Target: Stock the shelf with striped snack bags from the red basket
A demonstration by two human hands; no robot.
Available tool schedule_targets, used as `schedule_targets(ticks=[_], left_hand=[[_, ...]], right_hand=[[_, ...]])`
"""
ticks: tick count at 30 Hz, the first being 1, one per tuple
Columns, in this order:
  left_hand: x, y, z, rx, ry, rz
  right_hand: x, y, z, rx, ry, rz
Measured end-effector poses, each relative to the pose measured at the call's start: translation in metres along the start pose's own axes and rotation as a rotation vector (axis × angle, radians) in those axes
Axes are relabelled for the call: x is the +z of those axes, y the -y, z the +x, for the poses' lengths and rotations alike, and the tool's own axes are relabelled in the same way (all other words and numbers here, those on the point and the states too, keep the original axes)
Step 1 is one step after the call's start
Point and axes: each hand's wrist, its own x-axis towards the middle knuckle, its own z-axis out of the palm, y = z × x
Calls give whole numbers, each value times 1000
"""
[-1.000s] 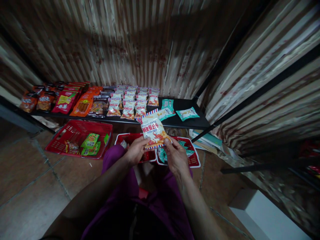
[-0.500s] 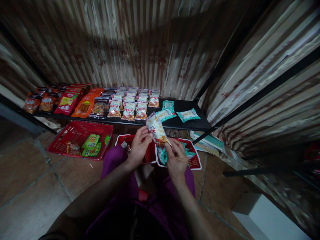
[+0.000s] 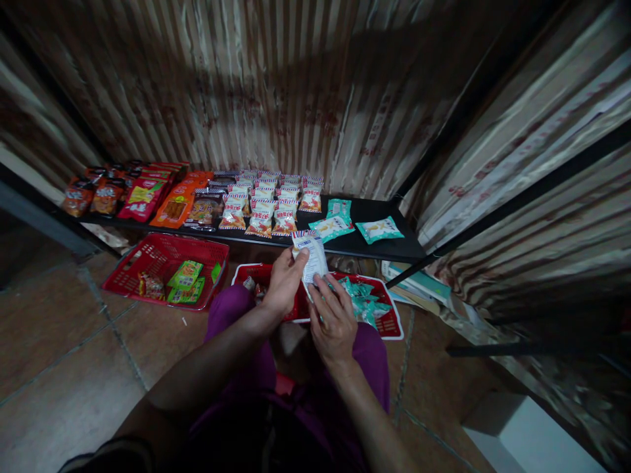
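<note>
A small white snack packet (image 3: 315, 261) with a striped top edge shows its printed back, tilted above the red baskets. My left hand (image 3: 286, 281) grips it along its left side, the thumb pressed on the printed face. Against the packet's lower end rest the fingers of my right hand (image 3: 335, 318), stretched out and slightly apart; they hide its bottom edge. On the black shelf (image 3: 389, 251) ahead stand similar white snack packets (image 3: 261, 215) in rows. To their right lie several teal-and-white packets (image 3: 379, 229).
Teal packets (image 3: 365, 299) fill a red basket (image 3: 394, 322) near my right knee. Another red basket (image 3: 111, 279) at left holds green packets (image 3: 186, 276). Orange bags (image 3: 180, 200) and red bags (image 3: 142, 197) line the shelf's left. A black post (image 3: 434, 246) rises at right.
The packet has been turned from its printed picture front to its text-covered back. My left hand has closed on it, while my right hand has loosened and dropped slightly lower.
</note>
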Motion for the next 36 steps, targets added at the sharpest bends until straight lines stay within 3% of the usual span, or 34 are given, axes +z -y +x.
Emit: schedule_targets(ticks=[12,17,19,21,24,27,29,32,36], left_hand=[[-20,23,16,107,-59,227],[-23,20,15,148,-80,317],[-24,17,15,148,-87,316],[-25,15,15,126,-64,295],[-27,13,13,55,20,233],[-27,12,9,-19,91,197],[-26,11,7,-44,125,205],[-24,9,3,-41,166,209],[-22,7,-1,-42,243,148]], right_hand=[[8,10,-12,-26,93,-23],[3,17,-15,-50,173,34],[-2,15,-13,-56,142,96],[-6,9,-6,50,50,131],[-9,-6,13,433,-99,242],[-8,-19,34,883,-117,628],[-7,-23,44,1076,-61,881],[-5,-22,51,1189,-26,1056],[-3,-16,53,1255,-163,1104]])
